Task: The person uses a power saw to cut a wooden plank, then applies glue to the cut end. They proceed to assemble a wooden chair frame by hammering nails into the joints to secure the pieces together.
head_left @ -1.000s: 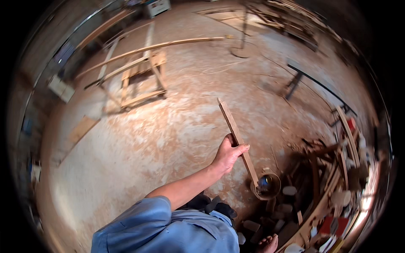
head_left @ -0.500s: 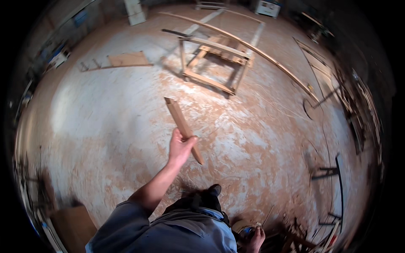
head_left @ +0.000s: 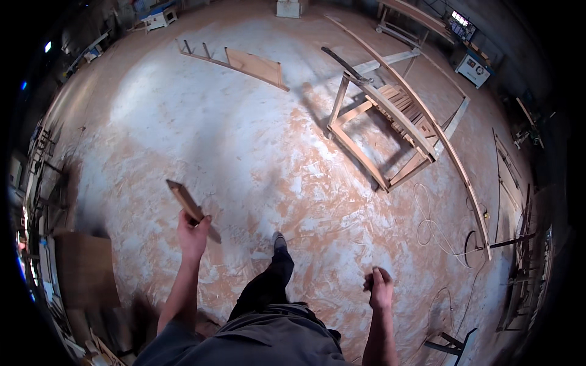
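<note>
Above the dusty tan-and-white floor point(head_left: 183, 134), the left hand point(head_left: 193, 240) pinches a brown wooden bar point(head_left: 184, 197); the right hand point(head_left: 381, 290) has curled fingers, contents unclear; likely carrying, calling for steady grip

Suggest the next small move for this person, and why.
Perhaps a short step toward the wooden frame stand, carrying the short wooden bar along: the left hand grips the bar, one shoe shows out in front, and the stand sits ahead to the right.
</note>
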{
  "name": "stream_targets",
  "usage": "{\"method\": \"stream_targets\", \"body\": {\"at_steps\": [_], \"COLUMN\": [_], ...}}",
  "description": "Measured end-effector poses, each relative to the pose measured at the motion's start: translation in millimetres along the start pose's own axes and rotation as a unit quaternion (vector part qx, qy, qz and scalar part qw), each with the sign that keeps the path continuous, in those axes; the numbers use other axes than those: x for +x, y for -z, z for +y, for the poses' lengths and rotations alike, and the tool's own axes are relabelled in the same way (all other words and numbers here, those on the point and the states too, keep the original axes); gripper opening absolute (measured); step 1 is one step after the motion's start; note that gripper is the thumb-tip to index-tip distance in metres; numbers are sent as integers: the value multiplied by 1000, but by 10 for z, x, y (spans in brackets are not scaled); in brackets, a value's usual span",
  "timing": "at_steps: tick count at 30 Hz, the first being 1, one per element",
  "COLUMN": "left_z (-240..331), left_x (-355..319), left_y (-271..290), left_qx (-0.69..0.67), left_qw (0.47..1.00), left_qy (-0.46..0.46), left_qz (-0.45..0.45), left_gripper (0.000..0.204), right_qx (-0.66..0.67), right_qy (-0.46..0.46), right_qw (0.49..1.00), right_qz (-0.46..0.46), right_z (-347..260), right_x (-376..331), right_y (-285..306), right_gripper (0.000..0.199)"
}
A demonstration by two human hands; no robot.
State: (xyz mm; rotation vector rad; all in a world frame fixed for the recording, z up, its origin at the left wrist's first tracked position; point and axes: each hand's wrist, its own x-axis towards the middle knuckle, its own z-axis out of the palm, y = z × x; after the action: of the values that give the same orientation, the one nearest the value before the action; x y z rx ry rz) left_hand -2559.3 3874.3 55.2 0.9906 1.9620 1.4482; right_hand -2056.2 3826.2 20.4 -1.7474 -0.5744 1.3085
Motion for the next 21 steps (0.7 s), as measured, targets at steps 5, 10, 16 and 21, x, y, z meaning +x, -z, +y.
{"method": "stream_targets", "body": {"at_steps": [5, 10, 16, 21], "left_z": [-325, -59, 281, 390], "left_x": [801, 1809, 2993, 4029], "left_y": [-45, -351, -700, -976], "left_qx": [43, 51, 18, 7], "left_qw": [998, 998, 996, 996], "left_qy": [11, 7, -30, -27], "left_qz": [52, 40, 82, 86], "left_gripper": [39, 45, 49, 44], "right_qx": [-73, -78, 3, 139], "right_qy": [15, 9, 59, 59], "right_qw": [993, 987, 985, 976], "right_qz": [-90, -143, -161, -155], "right_z": [-818, -1596, -2926, -3679], "right_x": [981, 1998, 3412, 5154], "right_y": [-1032, -1956, -3376, -4117], "right_gripper": [32, 41, 53, 51]}}
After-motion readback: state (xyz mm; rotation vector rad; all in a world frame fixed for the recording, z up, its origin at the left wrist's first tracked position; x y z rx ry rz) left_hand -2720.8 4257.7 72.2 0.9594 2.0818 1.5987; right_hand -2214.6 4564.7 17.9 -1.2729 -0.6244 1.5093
